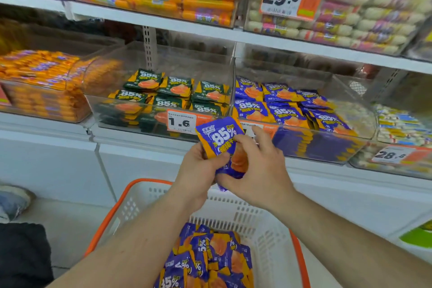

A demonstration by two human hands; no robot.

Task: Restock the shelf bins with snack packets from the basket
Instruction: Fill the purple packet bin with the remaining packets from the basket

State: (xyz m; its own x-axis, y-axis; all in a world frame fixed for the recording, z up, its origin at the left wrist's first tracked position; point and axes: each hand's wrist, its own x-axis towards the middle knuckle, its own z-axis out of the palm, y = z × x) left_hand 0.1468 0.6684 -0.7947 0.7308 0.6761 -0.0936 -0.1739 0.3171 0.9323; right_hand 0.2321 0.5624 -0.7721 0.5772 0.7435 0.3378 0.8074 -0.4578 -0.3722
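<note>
Nearest the camera, a white perforated plastic basket (233, 208) with an orange rim holds glossy purple snack packets (210, 262). Above it, the left hand (198, 166) and right hand (259, 166) together pinch a small stack of crinkly purple packets (222, 140). Beyond stand clear rigid bins: a purple-packet bin (327, 145) and a green-packet bin (131, 121).

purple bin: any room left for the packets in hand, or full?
Purple bin: packets cover the floor, crowded at the front wall; free room only on top and toward the back wall. Green bin similar. Both hands, left hand and right hand, grip purple packets over the basket.
</note>
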